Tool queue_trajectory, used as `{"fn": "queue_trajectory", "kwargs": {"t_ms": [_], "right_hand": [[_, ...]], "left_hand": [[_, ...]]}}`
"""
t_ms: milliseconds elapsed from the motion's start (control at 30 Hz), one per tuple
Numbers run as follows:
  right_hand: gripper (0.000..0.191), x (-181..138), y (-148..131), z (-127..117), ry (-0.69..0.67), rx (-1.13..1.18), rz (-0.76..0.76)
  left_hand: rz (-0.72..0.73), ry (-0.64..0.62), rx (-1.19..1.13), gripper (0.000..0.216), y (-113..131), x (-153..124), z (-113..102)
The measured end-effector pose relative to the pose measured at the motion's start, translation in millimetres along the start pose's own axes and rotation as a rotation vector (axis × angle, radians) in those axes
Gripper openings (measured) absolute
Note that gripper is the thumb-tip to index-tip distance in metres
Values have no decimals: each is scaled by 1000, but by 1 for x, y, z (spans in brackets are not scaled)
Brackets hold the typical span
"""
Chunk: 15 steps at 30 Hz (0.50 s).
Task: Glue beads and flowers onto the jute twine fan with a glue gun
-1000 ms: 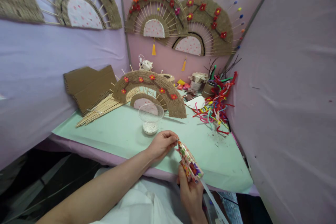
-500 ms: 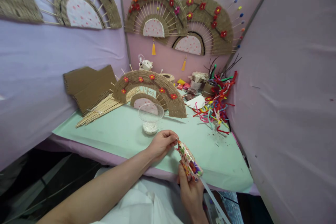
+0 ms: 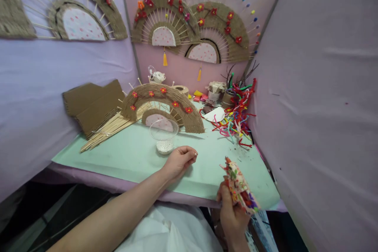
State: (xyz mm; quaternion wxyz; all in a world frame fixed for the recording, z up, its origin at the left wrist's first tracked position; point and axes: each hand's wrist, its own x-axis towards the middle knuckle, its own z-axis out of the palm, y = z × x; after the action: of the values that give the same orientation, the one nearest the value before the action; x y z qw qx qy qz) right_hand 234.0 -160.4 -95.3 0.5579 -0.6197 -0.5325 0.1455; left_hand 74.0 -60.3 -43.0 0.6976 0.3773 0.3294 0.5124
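Note:
My right hand (image 3: 232,214) grips a glue gun (image 3: 240,187) wrapped in a floral pattern, its tip pointing up and left, near the front right edge of the table. My left hand (image 3: 179,160) rests on the pale green table cover (image 3: 132,153) with its fingers pinched on something tiny, perhaps a white bead. A clear plastic cup (image 3: 163,134) with small white beads stands just beyond that hand. Behind the cup stands a jute-wound fan (image 3: 162,102) dotted with red flowers.
Cardboard pieces (image 3: 91,104) and a bundle of wooden skewers (image 3: 109,129) lie at the back left. A tangle of coloured pipe cleaners (image 3: 238,114) and small containers sit at the back right. Finished fans (image 3: 191,23) hang on the purple and pink partition walls.
My right hand has carried the glue gun to the right and down, away from my left hand. My left hand's fingertips no longer meet the gun's tip. The view has shifted slightly.

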Motion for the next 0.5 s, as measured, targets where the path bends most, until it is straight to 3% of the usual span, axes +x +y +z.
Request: {"fn": "queue_trajectory", "kwargs": {"t_ms": [167, 333, 433, 467, 500], "right_hand": [[41, 19, 18, -16, 114, -78, 167], [41, 37, 24, -24, 52, -107, 2], [39, 50, 25, -29, -28, -208, -31], [37, 53, 25, -31, -59, -251, -20], [37, 55, 25, -32, -91, -288, -13]], "left_hand": [[151, -149, 383, 16, 60, 13, 38], [314, -444, 899, 8, 127, 57, 88], [329, -608, 1107, 7, 139, 97, 119], [272, -631, 1134, 13, 137, 109, 128], [214, -570, 1098, 15, 133, 119, 136]]}}
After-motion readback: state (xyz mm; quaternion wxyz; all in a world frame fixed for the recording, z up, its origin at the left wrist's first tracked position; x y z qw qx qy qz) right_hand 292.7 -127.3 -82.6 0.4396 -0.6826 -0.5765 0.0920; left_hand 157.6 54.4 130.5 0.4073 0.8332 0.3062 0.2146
